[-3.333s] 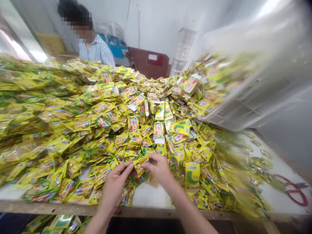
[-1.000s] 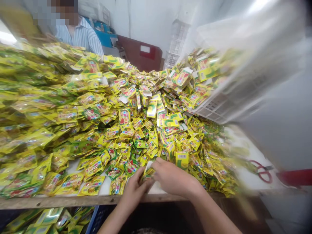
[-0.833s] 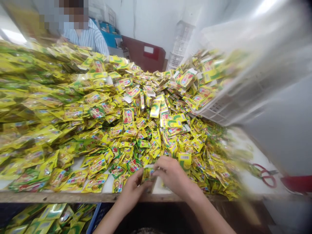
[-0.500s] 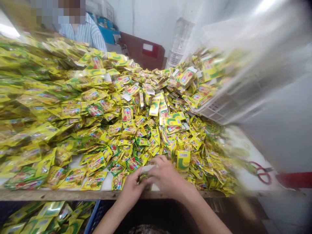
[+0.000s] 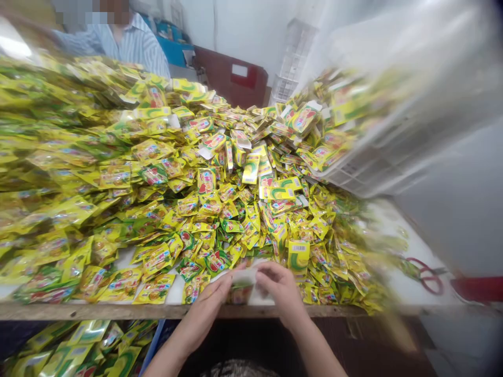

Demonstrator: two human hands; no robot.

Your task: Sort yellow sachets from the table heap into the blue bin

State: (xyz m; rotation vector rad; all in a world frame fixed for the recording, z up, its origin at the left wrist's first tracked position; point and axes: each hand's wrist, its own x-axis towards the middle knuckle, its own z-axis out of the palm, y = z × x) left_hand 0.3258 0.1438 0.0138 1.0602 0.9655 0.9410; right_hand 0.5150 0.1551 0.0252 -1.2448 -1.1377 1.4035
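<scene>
At the front edge of the table I hold a small carton with a white open flap, its details smeared by motion. My left hand grips its left side, thumb and fingers closed. The curled fingers of my right hand pinch at the white flap on its right. Just beyond lie yellow and green packets, among them a sachet with a watermelon picture. Standing right of my right hand is a yellow carton with a barcode.
A large heap of packets covers the table. On the right a white crate lies tipped, cartons spilling out. Red-handled scissors rest near the right edge. Below left, a blue bin holds more packets. A person in a striped shirt stands behind the heap.
My right hand has drawn back to the right, uncovering the carton and its white flap. My left hand stays on the carton. The person behind now has one arm stretched to the left.
</scene>
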